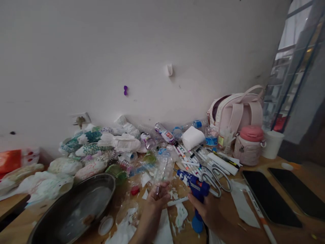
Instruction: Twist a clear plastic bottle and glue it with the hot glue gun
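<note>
My left hand [159,194] is closed round the near end of a clear plastic bottle [164,167], which points away from me over the littered table. In my right hand [207,210] is a blue glue gun [194,182], gripped by its handle, its nozzle aimed left toward the bottle. The nozzle tip is close to the bottle; whether they touch I cannot tell. White scraps cling to the gun's body. Just beyond the gun lie grey-handled scissors [215,178]. A white stick [177,201] and torn white paper [181,214] lie between my hands.
A dark oval basin [101,200] stands at left, with paper-covered bottles [93,149] piled behind it. Markers [186,157], a white roll [193,137], a pink jar [248,145] and a backpack [236,112] are at the back right. Two phones [270,198] [299,191] lie at right.
</note>
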Motion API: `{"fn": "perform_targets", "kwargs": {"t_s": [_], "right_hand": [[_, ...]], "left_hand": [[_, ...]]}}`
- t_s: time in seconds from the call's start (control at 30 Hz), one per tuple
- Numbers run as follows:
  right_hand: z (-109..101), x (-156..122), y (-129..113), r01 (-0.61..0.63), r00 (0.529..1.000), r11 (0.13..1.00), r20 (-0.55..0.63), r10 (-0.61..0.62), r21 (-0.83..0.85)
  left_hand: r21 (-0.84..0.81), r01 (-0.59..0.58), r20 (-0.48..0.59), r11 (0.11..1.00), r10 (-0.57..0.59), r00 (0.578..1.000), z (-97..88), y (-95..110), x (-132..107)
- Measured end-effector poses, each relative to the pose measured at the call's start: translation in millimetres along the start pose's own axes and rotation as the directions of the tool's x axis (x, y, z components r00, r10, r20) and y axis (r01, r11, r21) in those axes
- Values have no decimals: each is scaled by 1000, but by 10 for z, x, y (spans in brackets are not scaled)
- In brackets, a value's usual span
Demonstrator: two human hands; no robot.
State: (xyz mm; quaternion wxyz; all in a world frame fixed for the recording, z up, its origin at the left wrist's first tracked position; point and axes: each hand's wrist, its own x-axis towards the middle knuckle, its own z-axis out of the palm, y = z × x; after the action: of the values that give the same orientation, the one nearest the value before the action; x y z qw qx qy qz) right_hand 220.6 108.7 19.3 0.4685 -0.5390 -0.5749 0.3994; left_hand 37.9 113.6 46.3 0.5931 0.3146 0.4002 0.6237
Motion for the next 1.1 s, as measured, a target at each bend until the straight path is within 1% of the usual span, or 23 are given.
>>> {"fn": "perform_targets", "kwargs": {"t_s": [0.07, 0.17, 0.23, 0.33, 0.4, 0.5, 0.53, 0.6, 0.67, 0.73, 0.87, 0.97, 1.1], "right_hand": [[-6, 1, -10, -5, 1000, 1000, 6, 5, 26], [-6, -8, -13, 0, 1000, 999, 10, 0, 37], [0, -14, -7, 2, 1000, 1000, 10, -3, 27], [10, -21, 3, 16, 999, 1000, 28, -17, 22], [16, -22, 5, 40, 999, 999, 30, -41, 12], [20, -20, -1, 39, 998, 999, 42, -40, 17], [20, -20, -5, 31, 998, 999, 45, -32, 23], [22, -21, -11, 18, 999, 999, 31, -19, 29], [23, -24, -16, 17, 1000, 999, 12, -18, 30], [21, -29, -17, 17, 1000, 999, 21, -18, 44], [14, -30, -14, 5, 998, 998, 55, -8, 61], [12, -28, -20, -5, 998, 998, 67, 1, 56], [11, -33, -35, 24, 998, 999, 58, -27, 42]], "left_hand": [[12, -1, -1, 1000, 1, 1000, 7, -16, -1], [11, -16, -48, 1000, 17, 999, -4, -35, 9], [-23, -6, -64, 1000, 5, 998, -17, -30, 13], [-125, 29, -30, 992, -32, 999, -33, 0, 11], [-182, 36, 2, 983, -36, 999, -40, 19, 15], [-262, 63, 10, 963, -63, 998, -32, 40, 31], [-291, 87, -6, 953, -93, 996, -24, 48, 35], [-341, 135, -73, 930, -169, 983, -6, 69, 38], [-373, 154, -130, 915, -216, 968, 3, 90, 35], [-370, 129, -134, 920, -191, 972, -5, 101, 31], [-318, 47, -95, 947, -81, 992, -34, 96, 16], [-307, 56, -92, 950, -88, 992, -15, 96, -10], [-253, 76, -94, 964, -102, 990, 36, 105, -48]]}}
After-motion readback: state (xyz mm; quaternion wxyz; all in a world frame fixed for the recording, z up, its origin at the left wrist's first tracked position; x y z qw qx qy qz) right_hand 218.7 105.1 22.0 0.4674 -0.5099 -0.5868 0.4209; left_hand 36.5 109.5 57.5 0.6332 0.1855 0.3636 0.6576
